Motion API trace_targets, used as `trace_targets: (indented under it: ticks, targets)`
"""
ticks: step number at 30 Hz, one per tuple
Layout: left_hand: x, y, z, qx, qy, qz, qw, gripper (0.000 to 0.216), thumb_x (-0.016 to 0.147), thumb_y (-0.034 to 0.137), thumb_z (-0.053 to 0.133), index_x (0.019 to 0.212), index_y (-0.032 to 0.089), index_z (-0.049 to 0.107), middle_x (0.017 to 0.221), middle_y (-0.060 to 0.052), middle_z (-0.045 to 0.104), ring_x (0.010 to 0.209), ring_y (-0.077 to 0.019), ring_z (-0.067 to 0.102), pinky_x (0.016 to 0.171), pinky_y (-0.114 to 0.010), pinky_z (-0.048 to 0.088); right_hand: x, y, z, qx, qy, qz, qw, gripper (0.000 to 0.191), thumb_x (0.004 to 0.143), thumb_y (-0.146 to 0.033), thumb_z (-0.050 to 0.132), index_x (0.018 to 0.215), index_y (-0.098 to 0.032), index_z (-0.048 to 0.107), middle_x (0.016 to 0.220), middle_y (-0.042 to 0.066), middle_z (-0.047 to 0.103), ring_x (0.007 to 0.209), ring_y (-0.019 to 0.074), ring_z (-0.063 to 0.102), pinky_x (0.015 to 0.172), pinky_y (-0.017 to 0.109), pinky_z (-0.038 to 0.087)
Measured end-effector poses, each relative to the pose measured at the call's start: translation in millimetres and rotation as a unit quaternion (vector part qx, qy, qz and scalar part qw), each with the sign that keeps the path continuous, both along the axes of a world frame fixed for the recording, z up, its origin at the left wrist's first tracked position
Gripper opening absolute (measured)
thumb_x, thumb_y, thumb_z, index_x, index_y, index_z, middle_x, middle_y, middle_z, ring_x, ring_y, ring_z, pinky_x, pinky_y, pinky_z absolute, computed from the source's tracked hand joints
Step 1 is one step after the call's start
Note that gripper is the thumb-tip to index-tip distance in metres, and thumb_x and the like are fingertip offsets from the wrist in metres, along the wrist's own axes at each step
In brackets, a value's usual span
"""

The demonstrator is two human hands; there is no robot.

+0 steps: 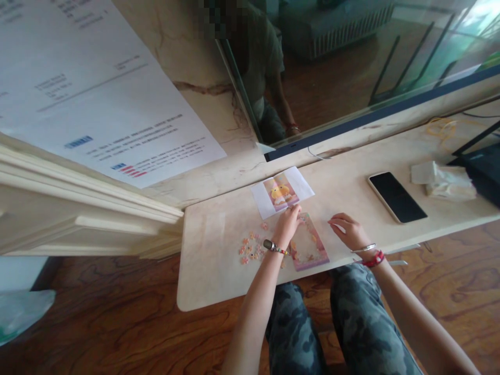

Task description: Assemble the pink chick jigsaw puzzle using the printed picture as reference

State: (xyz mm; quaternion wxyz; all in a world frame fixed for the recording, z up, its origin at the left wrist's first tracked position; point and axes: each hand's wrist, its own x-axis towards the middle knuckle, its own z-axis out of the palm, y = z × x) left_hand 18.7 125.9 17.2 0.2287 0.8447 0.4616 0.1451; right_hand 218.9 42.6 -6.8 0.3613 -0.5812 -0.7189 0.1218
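Note:
My left hand [288, 225] is closed in a pinch above the upper left edge of a pink card-like panel [322, 254] with a pale middle and small decorations around its border. Whatever its fingertips hold is too small to make out. Just left of that wrist lies a loose cluster of small pink and orange flower-shaped pieces [250, 248]. My right hand [348, 232] hovers to the right of the panel, fingers loosely bent and slightly apart, with nothing visible in them. Beyond the left hand, a white sheet [307, 188] lies under a creased picture card [279, 191] with yellow characters.
A phone [397, 198] rests on the pale shelf [211, 260] to the right, near a pack of tissues [453, 182] and a black device [484, 166]. A dark screen [351, 67] stands behind. Printed paper [156, 120] hangs at left, above a cabinet's moulding [97, 192].

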Motion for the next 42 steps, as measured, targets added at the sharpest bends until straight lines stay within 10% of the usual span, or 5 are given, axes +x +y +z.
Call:
trace_targets:
  ticks: [42]
  targets:
    - [-8.4,-29.2,-10.4,0.038,0.019,0.045,0.998,0.018,0.082,0.021,0.043,0.091,0.019,0.058,0.094,-0.005,0.052,0.087,-0.0148,0.048,0.078,-0.029,0.039,-46.5,22.0,0.4,-0.049,-0.260,0.108,0.958,0.030,0.082,-0.018,0.041,0.109,-0.023,0.052,0.092,0.009,0.053,0.080,0.0172,0.045,0.065,0.027,0.040]
